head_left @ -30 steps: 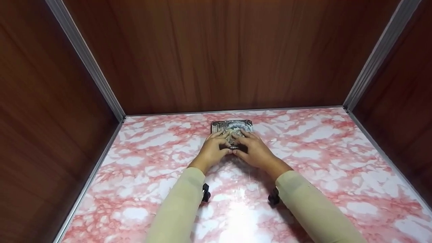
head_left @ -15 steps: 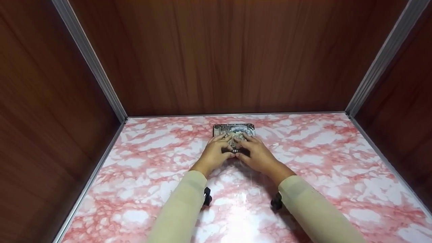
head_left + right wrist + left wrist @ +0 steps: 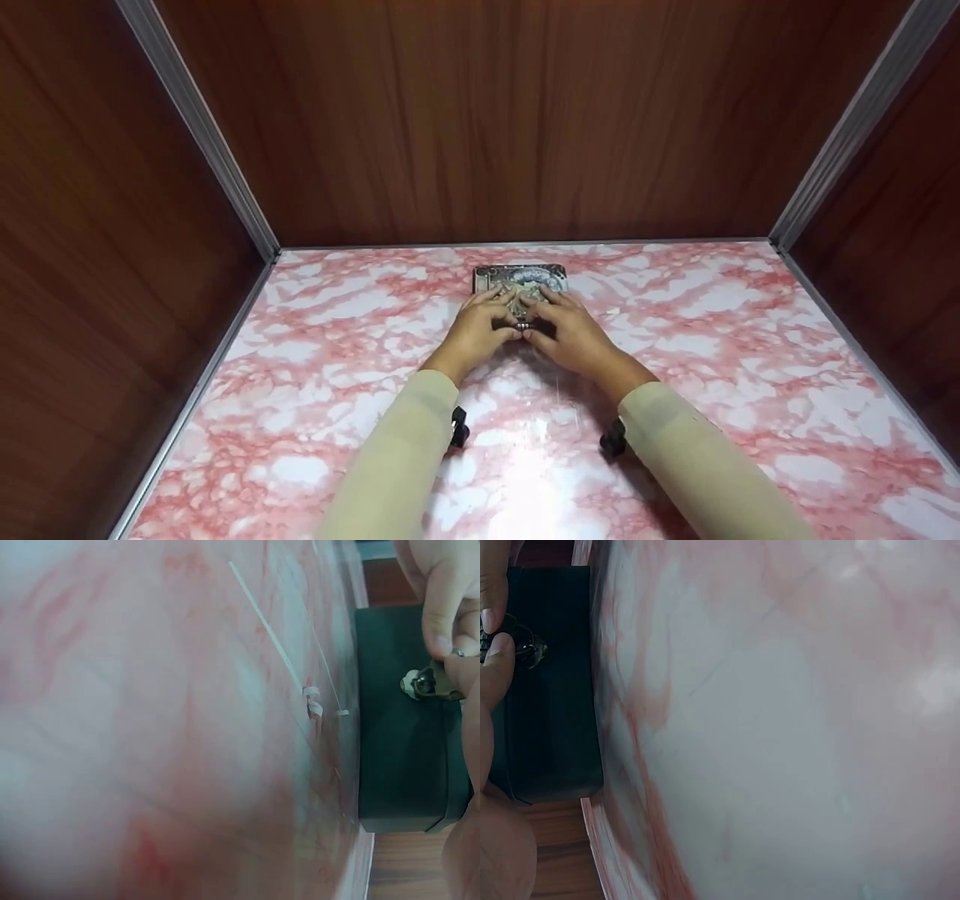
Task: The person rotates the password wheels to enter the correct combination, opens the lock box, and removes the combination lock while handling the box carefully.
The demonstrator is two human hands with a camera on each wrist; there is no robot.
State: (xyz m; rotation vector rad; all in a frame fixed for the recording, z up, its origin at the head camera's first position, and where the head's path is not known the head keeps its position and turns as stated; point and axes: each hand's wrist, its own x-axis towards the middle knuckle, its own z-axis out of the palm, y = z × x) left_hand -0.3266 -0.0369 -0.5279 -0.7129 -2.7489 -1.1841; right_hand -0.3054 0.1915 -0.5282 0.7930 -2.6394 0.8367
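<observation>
A small dark box [image 3: 551,712] with an ornate patterned lid [image 3: 536,277] stands on the table, its plain front facing me. On that front hangs a small combination padlock [image 3: 523,326] at a metal clasp [image 3: 424,684]. My left hand [image 3: 476,330] pinches the padlock from the left, thumb and forefinger at its dials, with other fingers lying over the lid. From the right, my right hand [image 3: 574,336] pinches the same padlock, its upper fingers also over the lid. Fingertips of both hands nearly meet and cover much of the padlock.
The pink-and-white marbled tabletop [image 3: 300,420] is bounded by brown wood-grain panels [image 3: 525,127] at the back and sides, with grey metal edging [image 3: 199,127] at the corners. Light glares off the table near me.
The view shifts slightly as the head moves. Both hands stay at the padlock, and the box keeps its place on the table.
</observation>
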